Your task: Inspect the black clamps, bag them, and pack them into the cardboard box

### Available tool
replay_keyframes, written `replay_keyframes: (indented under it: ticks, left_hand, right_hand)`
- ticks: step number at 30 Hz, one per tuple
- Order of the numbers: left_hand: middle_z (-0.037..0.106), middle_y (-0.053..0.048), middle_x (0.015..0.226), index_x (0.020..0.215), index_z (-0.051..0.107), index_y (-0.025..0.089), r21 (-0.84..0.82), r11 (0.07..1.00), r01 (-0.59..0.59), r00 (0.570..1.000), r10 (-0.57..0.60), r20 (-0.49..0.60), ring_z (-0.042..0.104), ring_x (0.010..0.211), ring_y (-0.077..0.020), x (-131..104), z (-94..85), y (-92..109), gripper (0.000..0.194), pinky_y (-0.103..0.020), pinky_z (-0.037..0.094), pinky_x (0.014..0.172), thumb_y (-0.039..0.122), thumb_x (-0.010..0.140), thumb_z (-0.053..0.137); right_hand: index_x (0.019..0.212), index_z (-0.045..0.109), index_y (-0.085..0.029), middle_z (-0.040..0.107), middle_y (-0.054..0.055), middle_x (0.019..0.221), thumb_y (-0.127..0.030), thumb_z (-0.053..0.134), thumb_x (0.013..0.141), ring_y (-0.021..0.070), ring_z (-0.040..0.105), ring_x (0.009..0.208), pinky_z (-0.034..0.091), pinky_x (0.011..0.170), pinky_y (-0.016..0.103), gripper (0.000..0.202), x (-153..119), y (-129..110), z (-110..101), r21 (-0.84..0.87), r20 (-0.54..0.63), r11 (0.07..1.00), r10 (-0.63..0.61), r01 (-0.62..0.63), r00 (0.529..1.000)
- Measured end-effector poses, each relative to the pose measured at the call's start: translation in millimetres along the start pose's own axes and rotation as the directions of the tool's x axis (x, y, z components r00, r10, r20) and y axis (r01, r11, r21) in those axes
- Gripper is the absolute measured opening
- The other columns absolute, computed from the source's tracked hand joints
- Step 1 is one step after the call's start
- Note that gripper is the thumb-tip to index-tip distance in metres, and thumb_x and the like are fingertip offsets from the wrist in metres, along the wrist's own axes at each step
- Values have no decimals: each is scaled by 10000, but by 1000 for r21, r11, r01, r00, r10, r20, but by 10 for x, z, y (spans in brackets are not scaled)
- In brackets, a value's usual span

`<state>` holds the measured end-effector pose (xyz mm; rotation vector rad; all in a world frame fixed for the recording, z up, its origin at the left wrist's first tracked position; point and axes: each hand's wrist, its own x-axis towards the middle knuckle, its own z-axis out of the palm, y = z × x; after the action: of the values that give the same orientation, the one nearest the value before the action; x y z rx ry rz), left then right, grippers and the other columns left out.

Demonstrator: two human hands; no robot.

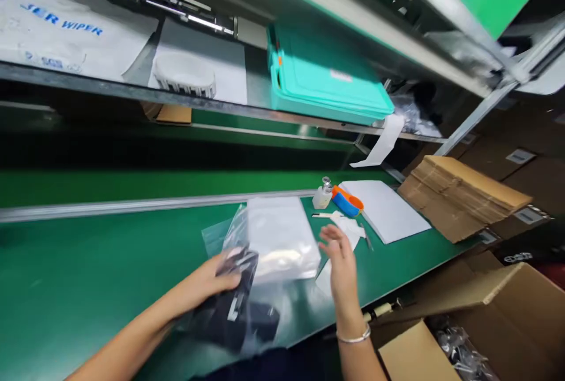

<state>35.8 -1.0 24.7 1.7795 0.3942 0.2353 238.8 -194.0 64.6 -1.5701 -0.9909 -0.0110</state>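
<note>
My left hand (216,278) is closed on a black item in a clear plastic bag (241,292), near the bench's front edge. More of the black contents shows below my fingers, blurred. Just behind it lies a stack of clear plastic bags (282,239) on the green bench (110,251). My right hand (339,251) is raised to the right of that stack, fingers bent and apart, holding nothing. White paper scraps (348,227) lie behind my right hand.
A glass bottle (322,194), an orange and blue tape holder (348,201) and white sheets (386,210) stand behind. Folded cardboard (459,198) is at right, an open carton (507,322) lower right. A shelf above holds a teal box (331,75) and a white roll (185,75).
</note>
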Motion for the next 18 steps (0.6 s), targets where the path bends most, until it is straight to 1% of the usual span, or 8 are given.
replay_keyframes:
  ticks: [2,5,8,11,12,14,16,18]
  left_hand:
    - [627,-138,1267,1434,387,167,18,999,44,993,-42,-114,596,1157,-316,-25,71,55,799,-440,469,996,527,756,610]
    - [683,-102,1078,1548,91,169,161,985,58,998,-53,-37,666,940,-259,-23,196,239,1085,-372,526,840,415,698,719]
    - [689,-23,880,1542,-141,198,351,935,48,989,-94,115,659,737,-214,-56,323,441,1219,-323,518,705,357,706,732]
    - [698,-53,968,1551,-113,230,488,869,-84,977,-24,210,664,864,-265,-90,389,566,1192,-372,513,776,394,723,728]
    - [694,-74,1039,1557,-83,240,491,859,-144,972,31,232,657,942,-284,-80,385,583,1161,-394,507,825,424,738,720]
    - [652,-111,1208,1559,-67,250,426,867,-259,960,182,214,617,1105,-297,-8,343,576,1068,-427,479,936,500,806,647]
    - [568,-129,1361,1558,-69,247,374,867,-328,944,319,88,543,1247,-281,129,289,497,934,-445,421,1042,546,891,512]
    - [482,-135,1463,1563,52,240,457,835,-306,940,342,3,450,1353,-281,322,278,330,763,-477,356,1110,525,945,397]
  right_hand:
    - [1306,542,-252,610,118,1276,-479,461,964,280,567,1203,488,985,486,419,-46,-73,14,-40,170,985,-156,165,973]
    - [1291,585,-265,591,109,1326,-559,626,855,330,492,1266,399,1062,519,528,-48,-269,208,-99,539,923,-264,372,800]
    - [1124,650,-215,688,90,1030,-541,615,869,252,629,928,505,829,384,416,24,-327,369,-92,706,962,-120,259,698]
    - [911,659,-202,667,24,785,-528,611,865,175,602,700,459,657,283,333,67,-184,328,49,780,995,-90,83,620]
    - [868,656,-202,655,12,747,-541,624,848,165,587,669,444,636,272,341,63,-108,270,96,767,995,-87,21,636]
    - [813,649,-206,622,-14,683,-576,669,795,145,549,610,430,601,259,370,28,64,102,186,664,972,-19,-141,748]
    - [779,630,-221,574,-45,627,-587,712,743,124,505,551,429,558,243,377,-36,230,-124,334,413,888,162,-315,896]
    - [768,603,-236,555,-60,608,-591,704,741,119,505,528,458,543,237,370,-120,346,-389,525,82,762,399,-380,913]
